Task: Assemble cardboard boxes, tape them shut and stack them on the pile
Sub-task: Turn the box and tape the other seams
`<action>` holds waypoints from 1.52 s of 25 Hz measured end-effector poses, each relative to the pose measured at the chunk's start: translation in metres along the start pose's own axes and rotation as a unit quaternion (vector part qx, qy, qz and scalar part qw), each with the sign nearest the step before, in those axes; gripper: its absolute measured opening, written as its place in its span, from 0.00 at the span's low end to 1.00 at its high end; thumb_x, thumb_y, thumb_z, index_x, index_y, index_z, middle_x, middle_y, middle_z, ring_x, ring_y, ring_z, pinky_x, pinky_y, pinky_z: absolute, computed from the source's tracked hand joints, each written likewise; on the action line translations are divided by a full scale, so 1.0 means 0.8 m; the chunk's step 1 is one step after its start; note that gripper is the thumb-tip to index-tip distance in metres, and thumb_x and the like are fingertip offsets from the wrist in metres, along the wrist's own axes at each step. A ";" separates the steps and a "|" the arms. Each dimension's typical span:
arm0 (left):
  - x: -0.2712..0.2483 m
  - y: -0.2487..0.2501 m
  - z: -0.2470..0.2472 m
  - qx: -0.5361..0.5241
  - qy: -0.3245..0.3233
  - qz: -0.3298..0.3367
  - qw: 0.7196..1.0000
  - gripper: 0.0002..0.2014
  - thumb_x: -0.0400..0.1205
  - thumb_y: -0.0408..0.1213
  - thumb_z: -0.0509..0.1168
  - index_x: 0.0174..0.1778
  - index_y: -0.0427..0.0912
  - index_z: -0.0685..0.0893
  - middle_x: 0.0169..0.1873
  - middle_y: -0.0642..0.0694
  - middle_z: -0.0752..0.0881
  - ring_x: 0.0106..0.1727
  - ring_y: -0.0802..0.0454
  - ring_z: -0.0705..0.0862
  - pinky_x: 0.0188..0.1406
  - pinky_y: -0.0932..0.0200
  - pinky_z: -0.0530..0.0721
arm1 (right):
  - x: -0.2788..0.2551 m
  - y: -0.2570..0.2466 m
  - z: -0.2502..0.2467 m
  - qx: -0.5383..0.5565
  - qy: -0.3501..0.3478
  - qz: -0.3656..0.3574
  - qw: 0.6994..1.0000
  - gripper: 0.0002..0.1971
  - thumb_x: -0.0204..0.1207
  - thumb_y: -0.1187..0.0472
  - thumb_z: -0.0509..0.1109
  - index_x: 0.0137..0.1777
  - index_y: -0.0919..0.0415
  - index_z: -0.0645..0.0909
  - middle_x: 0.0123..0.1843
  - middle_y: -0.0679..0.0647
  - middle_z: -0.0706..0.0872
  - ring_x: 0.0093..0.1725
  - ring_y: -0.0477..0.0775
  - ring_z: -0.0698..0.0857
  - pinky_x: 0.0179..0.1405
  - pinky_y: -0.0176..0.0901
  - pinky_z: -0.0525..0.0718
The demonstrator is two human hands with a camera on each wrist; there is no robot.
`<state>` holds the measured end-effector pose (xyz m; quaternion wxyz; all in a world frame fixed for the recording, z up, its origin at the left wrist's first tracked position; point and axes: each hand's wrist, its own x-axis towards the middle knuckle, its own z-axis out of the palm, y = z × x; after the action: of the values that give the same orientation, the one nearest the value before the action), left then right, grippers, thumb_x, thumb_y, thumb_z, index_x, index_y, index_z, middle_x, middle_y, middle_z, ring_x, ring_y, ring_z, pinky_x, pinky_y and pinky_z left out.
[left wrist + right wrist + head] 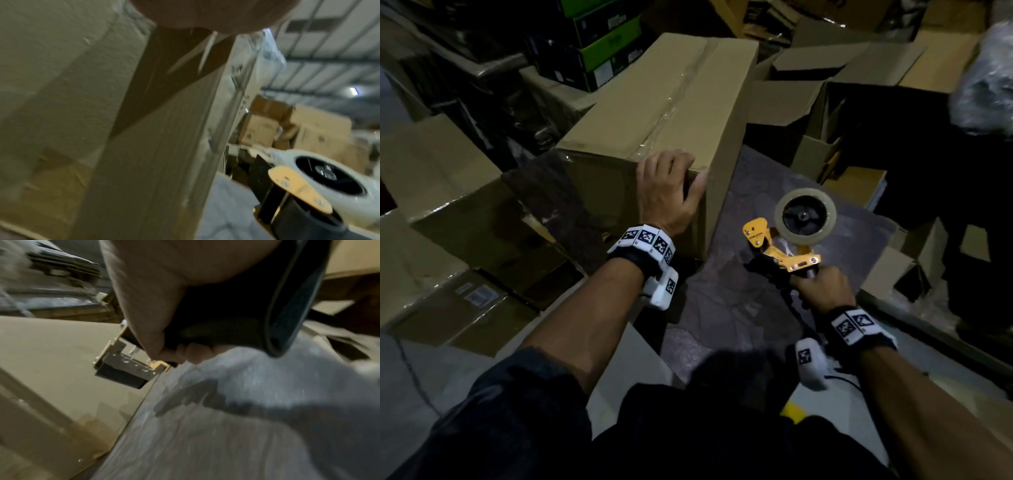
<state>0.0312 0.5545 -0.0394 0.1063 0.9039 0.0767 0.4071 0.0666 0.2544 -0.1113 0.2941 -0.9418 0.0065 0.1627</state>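
While nothing printed is sharp enough to read from the head cam, the left hand (667, 186) grips the taped box's (654, 102) near top corner, and the right hand (822, 287) is wrapped around the yellow tape gun (787, 236) just beside it. Left wrist cam shows the box (154, 146) right up close with the tape gun (320, 183) to its right; right wrist cam has fingers (193, 353) curled round the black handle.

The room is dim, like a warehouse. A ribbed ceiling (329, 53) with dark beams carries one small lamp (353, 91). Below, the floor (431, 377) is pale grey, and a dark mat (739, 308) lies on it.
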 end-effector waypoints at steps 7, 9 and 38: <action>0.000 0.006 0.014 0.099 0.002 -0.016 0.995 0.33 0.72 0.70 0.63 0.56 0.42 0.81 0.56 0.43 0.82 0.59 0.42 0.78 0.70 0.46 0.62 | -0.008 -0.002 0.040 0.063 -0.030 0.047 0.996 0.09 0.68 0.55 0.78 0.37 0.60 0.85 0.34 0.55 0.89 0.33 0.53 0.87 0.33 0.41 0.84; 0.001 0.015 0.015 0.074 0.011 -0.040 0.996 0.33 0.74 0.71 0.59 0.54 0.42 0.81 0.55 0.43 0.82 0.58 0.42 0.78 0.71 0.46 0.61 | -0.008 -0.002 0.046 0.075 -0.035 0.065 0.994 0.10 0.66 0.53 0.78 0.38 0.60 0.86 0.34 0.56 0.90 0.34 0.56 0.89 0.38 0.47 0.89; -0.022 -0.070 -0.070 0.123 0.029 -0.009 0.992 0.25 0.87 0.56 0.54 0.50 0.38 0.86 0.47 0.40 0.88 0.48 0.41 0.85 0.52 0.49 0.79 | -0.016 0.000 0.042 0.151 0.054 0.179 0.971 0.32 0.73 0.53 0.78 0.71 0.72 0.74 0.70 0.70 0.79 0.68 0.70 0.79 0.65 0.58 0.79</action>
<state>-0.0255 0.6122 -0.0298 -0.0045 0.8971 0.1369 0.4200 0.0445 0.2722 -0.1329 0.3985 -0.8773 0.2157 0.1584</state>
